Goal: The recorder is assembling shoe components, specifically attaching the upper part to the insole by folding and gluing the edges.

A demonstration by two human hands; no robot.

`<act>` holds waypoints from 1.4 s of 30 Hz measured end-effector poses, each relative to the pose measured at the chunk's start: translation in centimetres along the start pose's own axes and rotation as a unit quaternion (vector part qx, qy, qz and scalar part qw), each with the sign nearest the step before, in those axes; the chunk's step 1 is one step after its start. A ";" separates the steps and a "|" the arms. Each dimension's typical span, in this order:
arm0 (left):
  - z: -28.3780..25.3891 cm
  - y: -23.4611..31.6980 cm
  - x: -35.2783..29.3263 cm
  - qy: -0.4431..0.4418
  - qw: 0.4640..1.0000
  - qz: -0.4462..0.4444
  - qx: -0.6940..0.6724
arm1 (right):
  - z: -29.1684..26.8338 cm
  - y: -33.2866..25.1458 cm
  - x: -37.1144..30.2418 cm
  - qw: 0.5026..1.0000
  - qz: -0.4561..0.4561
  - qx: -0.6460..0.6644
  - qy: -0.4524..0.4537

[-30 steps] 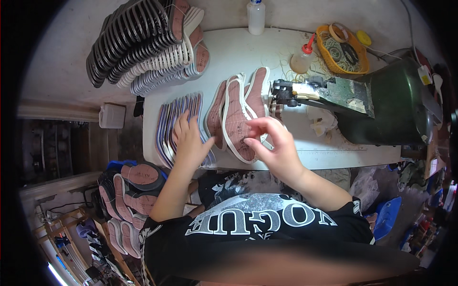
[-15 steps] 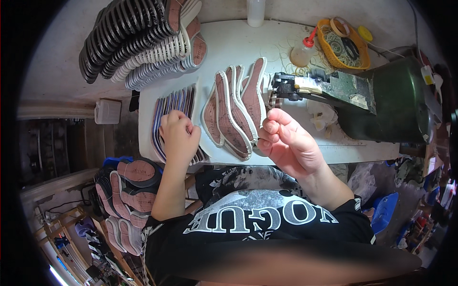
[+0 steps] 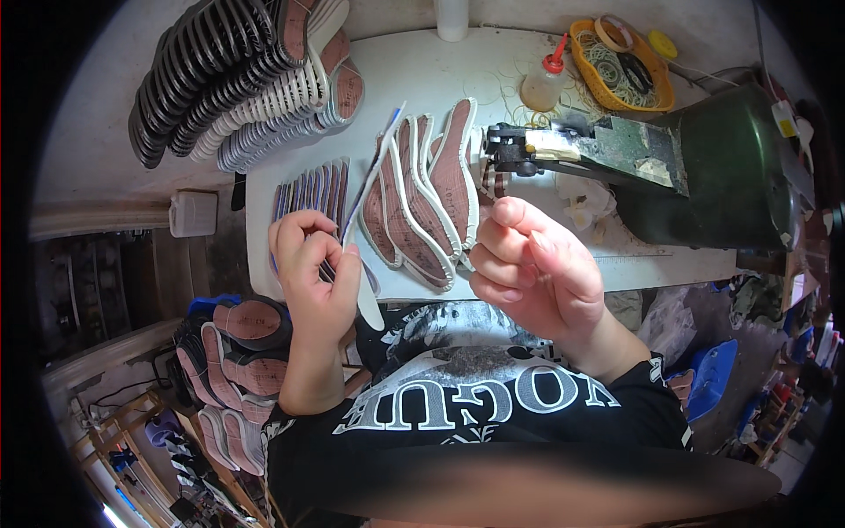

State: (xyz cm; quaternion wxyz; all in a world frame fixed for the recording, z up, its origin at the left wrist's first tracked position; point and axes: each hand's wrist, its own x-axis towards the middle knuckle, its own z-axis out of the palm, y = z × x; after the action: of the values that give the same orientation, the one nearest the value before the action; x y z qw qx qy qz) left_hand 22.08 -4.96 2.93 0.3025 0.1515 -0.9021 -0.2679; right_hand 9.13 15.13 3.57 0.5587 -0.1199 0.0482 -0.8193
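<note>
My left hand [image 3: 310, 277] pinches one thin insole [image 3: 370, 304], which stands nearly edge-on with its pale underside low and a bluish edge at its top. Just beyond that hand is a row of upright insoles [image 3: 319, 187] with striped edges, partly covered by my fingers. To their right, several brown insoles with white bound edges [image 3: 456, 189] lie overlapping on the white table [image 3: 414, 75]. My right hand [image 3: 539, 277] is raised beside them, thumb and fingers pressed together; whatever they hold, if anything, is too small to see.
A green sewing-type machine [image 3: 731, 185] reaches in from the right, its black metal head [image 3: 515, 148] above the table. Behind it stand a red-tipped bottle [image 3: 541, 88] and a yellow basket [image 3: 656, 95] of cords. Stacked black-edged soles [image 3: 207, 79] are far left; more insoles [image 3: 251, 352] sit lower left.
My left hand has taken an insole from the row and pulled it up toward me. The right hand stays closed, slightly lower, and the view has shifted a little.
</note>
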 end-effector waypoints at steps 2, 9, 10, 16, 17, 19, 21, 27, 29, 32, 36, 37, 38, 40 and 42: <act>0.1 0.8 0.1 -0.015 0.998 0.008 -0.059 | -0.3 0.1 0.0 0.996 -0.042 -0.073 -0.009; 3.3 3.8 0.2 0.021 0.983 0.007 -0.185 | -0.9 -0.1 -0.1 0.780 -0.088 -0.609 0.114; 4.0 4.4 0.1 0.006 0.984 0.028 -0.177 | -1.6 -0.2 -0.2 0.750 -0.093 -0.645 0.115; 6.7 4.8 0.3 -0.079 0.957 0.147 -0.235 | -0.8 -0.4 -0.4 0.869 -0.114 -0.457 0.153; 6.7 4.3 0.3 -0.097 0.935 0.150 -0.306 | -1.0 -0.8 -0.6 0.881 -0.076 -0.430 0.183; 7.7 4.4 1.4 0.103 0.950 0.088 -0.282 | -1.1 -1.1 -0.7 0.879 -0.108 -0.421 0.197; 6.8 5.1 3.4 0.018 0.927 -0.007 -0.374 | -1.6 -1.5 -1.2 0.871 -0.082 -0.435 0.215; 7.4 5.2 6.2 -0.168 0.733 -0.308 -0.583 | -1.9 -1.8 -0.8 0.910 -0.066 -0.343 0.221; 7.7 5.5 5.9 -0.171 0.735 -0.293 -0.587 | -2.6 -2.3 -1.1 0.905 -0.062 -0.375 0.193; 7.7 6.0 5.9 -0.220 0.685 -0.301 -0.626 | -5.2 -3.2 -1.9 0.987 0.027 -0.123 0.103; 8.7 6.4 5.4 -0.254 0.696 -0.255 -0.622 | -5.4 -1.8 -0.5 0.987 -0.013 -0.147 0.062; 8.6 6.4 5.3 -0.254 0.696 -0.254 -0.622 | -5.5 -2.1 -0.4 0.987 -0.014 -0.147 0.062; 8.4 6.3 5.3 -0.253 0.722 -0.223 -0.604 | -5.6 -2.6 -0.3 0.979 0.023 -0.196 0.052; 8.1 5.8 5.2 -0.232 0.750 -0.202 -0.585 | -6.1 -3.7 -0.6 0.950 0.110 -0.284 0.065; 8.5 5.1 5.2 -0.206 0.794 -0.182 -0.542 | -4.1 -5.0 -0.7 0.924 0.104 -0.351 0.106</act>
State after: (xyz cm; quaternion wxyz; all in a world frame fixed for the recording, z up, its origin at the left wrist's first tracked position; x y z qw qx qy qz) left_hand 12.19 0.29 2.55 0.0876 0.0650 -0.6056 -0.7883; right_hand 3.87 17.37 0.59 0.5540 -0.2151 0.4043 -0.6952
